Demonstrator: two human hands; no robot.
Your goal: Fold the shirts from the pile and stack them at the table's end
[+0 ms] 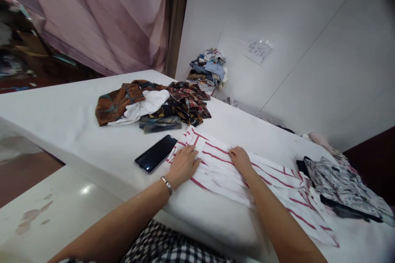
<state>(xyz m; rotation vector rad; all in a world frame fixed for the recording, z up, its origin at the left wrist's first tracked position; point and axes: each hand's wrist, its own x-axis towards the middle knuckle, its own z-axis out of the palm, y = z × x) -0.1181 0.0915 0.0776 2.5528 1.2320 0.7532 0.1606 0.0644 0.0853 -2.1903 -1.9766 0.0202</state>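
Note:
A white garment with red stripes (262, 187) lies spread on the white table (70, 123). My left hand (183, 164) rests flat on its left part, fingers apart, with a metal bracelet at the wrist. My right hand (240, 158) presses flat on the cloth a little to the right, fingers pointing away from me. Neither hand grips anything. A black phone (156, 153) lies face up just left of my left hand, touching the garment's edge.
A heap of brown, plaid and white clothes (154, 104) lies further back on the table. Another pile of clothes (208, 70) sits against the white wall, under a paper note (258, 50). A black-and-white patterned garment (342, 187) lies at the right. A pink curtain (101, 16) hangs behind.

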